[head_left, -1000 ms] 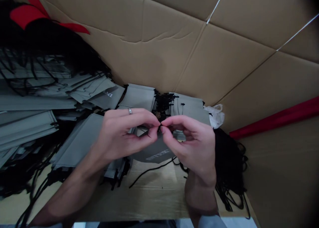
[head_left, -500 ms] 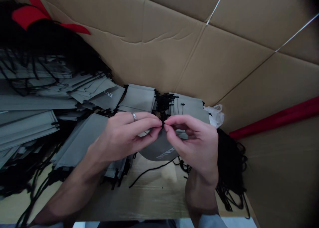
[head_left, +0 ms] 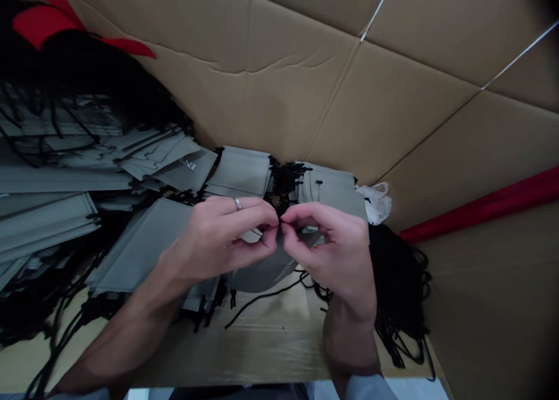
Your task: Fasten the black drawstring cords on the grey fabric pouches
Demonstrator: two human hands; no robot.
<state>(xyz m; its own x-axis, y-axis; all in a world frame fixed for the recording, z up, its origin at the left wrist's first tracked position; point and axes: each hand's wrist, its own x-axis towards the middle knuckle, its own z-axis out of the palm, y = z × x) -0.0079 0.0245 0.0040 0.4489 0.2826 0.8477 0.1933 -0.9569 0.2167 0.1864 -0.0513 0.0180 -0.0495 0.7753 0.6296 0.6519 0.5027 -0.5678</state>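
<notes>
My left hand [head_left: 222, 240], with a ring on one finger, and my right hand [head_left: 336, 254] meet fingertip to fingertip above a cardboard surface. Both pinch the thin black drawstring at the top of a grey fabric pouch [head_left: 262, 269], which hangs under my fingers. A loose end of black cord [head_left: 262, 298] trails from it onto the cardboard [head_left: 271, 342]. The knot or cord end between my fingertips is too small to make out.
Stacks of grey pouches [head_left: 144, 243] with black cords lie to the left and behind my hands [head_left: 332, 187]. A tangle of black cords [head_left: 402, 289] sits at the right. Cardboard walls [head_left: 305, 85] close the back and right; a red strip [head_left: 480, 208] runs along the right.
The pouch has turned under my fingers so its printed lettering no longer shows. Both hands stay pinched together at nearly the same spot, shifted slightly left.
</notes>
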